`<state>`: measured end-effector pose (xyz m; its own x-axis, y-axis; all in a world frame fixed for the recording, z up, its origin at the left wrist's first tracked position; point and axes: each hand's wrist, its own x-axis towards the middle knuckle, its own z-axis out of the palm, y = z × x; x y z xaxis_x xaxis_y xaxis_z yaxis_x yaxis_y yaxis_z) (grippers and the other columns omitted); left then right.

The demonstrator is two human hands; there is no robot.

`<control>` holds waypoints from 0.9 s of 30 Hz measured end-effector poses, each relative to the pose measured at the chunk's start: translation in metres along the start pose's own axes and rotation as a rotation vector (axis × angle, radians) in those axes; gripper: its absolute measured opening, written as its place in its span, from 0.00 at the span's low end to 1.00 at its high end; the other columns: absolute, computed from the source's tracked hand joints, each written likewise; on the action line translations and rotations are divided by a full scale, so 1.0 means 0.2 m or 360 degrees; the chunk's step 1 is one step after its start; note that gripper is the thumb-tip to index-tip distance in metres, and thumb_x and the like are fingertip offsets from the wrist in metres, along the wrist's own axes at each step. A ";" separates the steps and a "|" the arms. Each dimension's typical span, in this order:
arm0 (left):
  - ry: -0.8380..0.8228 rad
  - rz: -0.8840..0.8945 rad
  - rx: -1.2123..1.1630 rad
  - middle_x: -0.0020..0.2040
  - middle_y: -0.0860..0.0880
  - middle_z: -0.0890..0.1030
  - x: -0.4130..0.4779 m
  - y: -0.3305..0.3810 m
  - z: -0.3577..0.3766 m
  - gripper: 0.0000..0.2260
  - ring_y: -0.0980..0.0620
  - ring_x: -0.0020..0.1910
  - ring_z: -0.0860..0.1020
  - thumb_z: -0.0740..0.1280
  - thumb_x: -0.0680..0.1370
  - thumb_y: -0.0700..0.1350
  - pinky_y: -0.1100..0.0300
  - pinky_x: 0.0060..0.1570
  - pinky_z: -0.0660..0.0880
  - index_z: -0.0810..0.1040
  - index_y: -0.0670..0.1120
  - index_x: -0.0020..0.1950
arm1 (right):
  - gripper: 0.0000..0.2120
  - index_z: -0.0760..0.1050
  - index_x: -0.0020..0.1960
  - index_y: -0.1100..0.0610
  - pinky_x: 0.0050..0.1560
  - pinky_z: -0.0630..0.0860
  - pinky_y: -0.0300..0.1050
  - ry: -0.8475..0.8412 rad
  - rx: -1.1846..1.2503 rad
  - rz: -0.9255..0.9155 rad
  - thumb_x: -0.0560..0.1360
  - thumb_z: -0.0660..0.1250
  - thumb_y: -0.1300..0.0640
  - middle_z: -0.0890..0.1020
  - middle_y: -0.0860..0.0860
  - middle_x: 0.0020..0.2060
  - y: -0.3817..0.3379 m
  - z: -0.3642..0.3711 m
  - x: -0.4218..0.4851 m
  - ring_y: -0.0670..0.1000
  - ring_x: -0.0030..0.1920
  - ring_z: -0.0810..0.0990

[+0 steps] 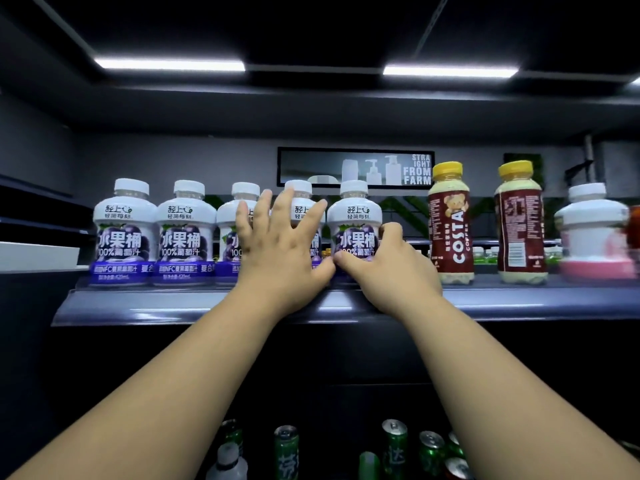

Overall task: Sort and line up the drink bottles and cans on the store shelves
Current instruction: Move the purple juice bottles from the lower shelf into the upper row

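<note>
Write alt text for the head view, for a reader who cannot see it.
A person's right hand grips the rightmost juice bottle in a row of five on a shelf, while the left hand is spread open in front of the next bottle. Two yellow-capped Costa bottles stand further right, and green cans stand below.

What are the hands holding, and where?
The right hand grips the rightmost grape juice bottle round its lower body. The left hand is spread open, gripping nothing.

Shop aisle: shelf point(519, 299) of labelled juice bottles point(124, 233), cans point(394, 445) below.
</note>
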<state>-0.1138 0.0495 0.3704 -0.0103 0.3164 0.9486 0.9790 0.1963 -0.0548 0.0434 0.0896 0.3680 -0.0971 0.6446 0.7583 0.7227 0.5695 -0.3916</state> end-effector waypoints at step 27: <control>0.0042 -0.0045 -0.0101 0.77 0.40 0.58 -0.01 -0.02 0.01 0.37 0.41 0.77 0.54 0.61 0.68 0.62 0.37 0.74 0.39 0.57 0.60 0.76 | 0.49 0.44 0.77 0.50 0.56 0.70 0.53 0.0189 -0.0075 -0.0141 0.69 0.64 0.28 0.80 0.55 0.62 0.03 0.04 -0.01 0.60 0.61 0.79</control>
<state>-0.1180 0.0490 0.3683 -0.0340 0.2869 0.9573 0.9894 0.1452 -0.0084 0.0423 0.0943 0.3600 -0.0825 0.5266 0.8461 0.7464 0.5952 -0.2978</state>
